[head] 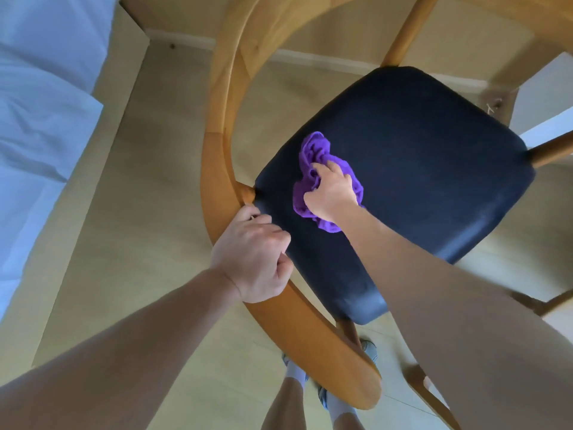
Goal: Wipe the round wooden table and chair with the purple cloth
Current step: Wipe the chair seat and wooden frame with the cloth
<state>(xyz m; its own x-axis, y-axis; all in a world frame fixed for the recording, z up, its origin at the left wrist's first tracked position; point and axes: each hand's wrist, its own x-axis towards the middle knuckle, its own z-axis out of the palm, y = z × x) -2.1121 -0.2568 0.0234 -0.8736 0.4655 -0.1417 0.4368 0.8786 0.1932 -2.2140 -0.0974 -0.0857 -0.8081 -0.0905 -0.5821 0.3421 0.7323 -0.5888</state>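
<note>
The purple cloth (325,178) lies bunched up on the dark seat (418,169) of the chair, toward the seat's left side, nearer to me than to the far edge. My right hand (333,193) sits on top of it, the grip closed on the cloth with my fingers curled into its folds, pressing it down against the seat. Cloth shows on both sides of the hand, a ruffled part beyond my fingertips and a smaller fold near my wrist.

My left hand (252,259) is on the curved wooden back rail (217,169) of the chair, just beside the seat's near-left corner. Its grip is clamped around the rail, knuckles up, thumb tucked against the rail's inner edge.

The rail sweeps in an arc from above the seat, round its left side and down toward my feet (328,395), which stand on the pale floor (139,243) below. Two wooden legs of the chair stick out past the seat on the right.

At the top, the rim of the round wooden surface (325,13) curves over the chair. To the left lies a bed (40,103) with white sheets, well apart from the chair.
</note>
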